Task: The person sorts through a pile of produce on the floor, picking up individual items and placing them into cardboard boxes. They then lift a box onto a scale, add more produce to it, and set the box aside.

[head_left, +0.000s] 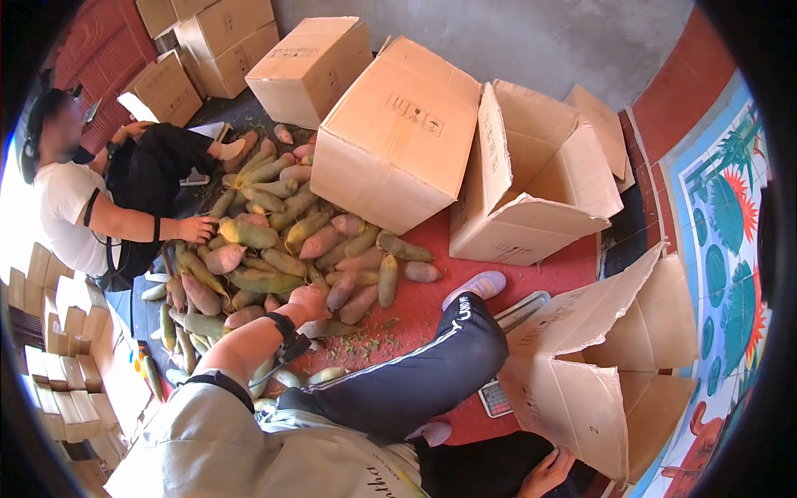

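Note:
My left hand (309, 304), a watch on its wrist, reaches into a heap of long green and pinkish radishes (274, 259). Its fingers are curled down on a radish, which the hand mostly covers. At the lower right, my right hand (550, 473) has its fingers bent at the bottom edge of an open cardboard box (573, 398), seemingly gripping it. That box leans beside my leg with its flaps spread.
Across the heap a seated person (79, 216) rests a hand on the radishes. A large closed box (398, 124) and another open box (540, 166) stand beyond the pile. Under my leg lies a digital scale (496, 400). Stacked cartons (224, 41) stand at the back.

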Demonstrator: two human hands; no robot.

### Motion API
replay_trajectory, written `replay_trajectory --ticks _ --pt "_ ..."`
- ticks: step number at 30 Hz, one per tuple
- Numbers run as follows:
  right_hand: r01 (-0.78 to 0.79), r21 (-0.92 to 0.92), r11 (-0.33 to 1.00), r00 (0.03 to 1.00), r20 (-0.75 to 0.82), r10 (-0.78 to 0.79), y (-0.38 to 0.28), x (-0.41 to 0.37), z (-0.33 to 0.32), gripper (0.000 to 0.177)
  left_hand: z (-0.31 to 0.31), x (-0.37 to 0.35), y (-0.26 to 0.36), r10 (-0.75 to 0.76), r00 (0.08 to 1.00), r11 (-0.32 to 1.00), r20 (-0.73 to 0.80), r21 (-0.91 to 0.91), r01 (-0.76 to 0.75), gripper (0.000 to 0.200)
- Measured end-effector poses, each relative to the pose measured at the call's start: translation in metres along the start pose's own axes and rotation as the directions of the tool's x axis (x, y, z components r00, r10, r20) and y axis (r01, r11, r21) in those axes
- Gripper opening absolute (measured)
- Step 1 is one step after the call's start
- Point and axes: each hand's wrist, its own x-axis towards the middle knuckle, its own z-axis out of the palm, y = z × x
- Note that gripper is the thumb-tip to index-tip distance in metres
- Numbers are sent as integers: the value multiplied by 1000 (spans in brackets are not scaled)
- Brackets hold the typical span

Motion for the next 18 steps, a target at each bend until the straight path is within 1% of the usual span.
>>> replay_trajectory --ticks 1,2,4,5,7,8,10,11,13,14,16,17,18 --pt "-2 1 1000 1000 -3 2 1 -1 0 14 -4 0 0 -23 994 999 105 34 19 54" --pt "-14 -4 1000 1000 4 14 1 -2 0 14 -5 0 0 -23 995 999 101 36 19 54" --pt "-29 -9 1000 1000 7 29 1 -3 -1 14 -6 0 -1 -37 985 995 170 96 21 55" --pt "-42 0 999 999 8 42 1 -3 -1 15 -7 -1 0 -36 985 995 166 98 20 55" --pt "-57 8 998 998 7 57 1 -5 -2 15 -9 -4 2 -50 975 993 217 117 25 50" --pt "-58 16 998 998 4 58 2 -5 -2 16 -11 -5 4 -49 976 993 214 119 24 50" --pt "-59 25 998 998 0 59 3 -5 -1 16 -16 -6 8 -54 923 986 381 165 -10 44" --pt "-56 35 998 998 -6 57 3 -4 -1 17 -16 -7 8 -54 924 986 379 165 -10 44" --pt "-54 45 998 998 -15 54 2 -4 -2 17 -14 -8 8 6 920 971 392 217 -99 39" --pt "-66 48 997 998 -4 66 2 -4 -3 17 -4 -5 5 7 921 971 389 218 -100 39" --pt "-82 51 995 997 2 82 5 -8 0 18 19 7 -3 35 948 977 317 190 -100 38" --pt "-124 80 989 992 21 123 9 -13 5 16 14 2 0 37 948 976 315 193 -103 38" --pt "-167 107 980 986 41 163 13 -17 8 15 7 -5 4 -2 956 982 293 180 -53 39"
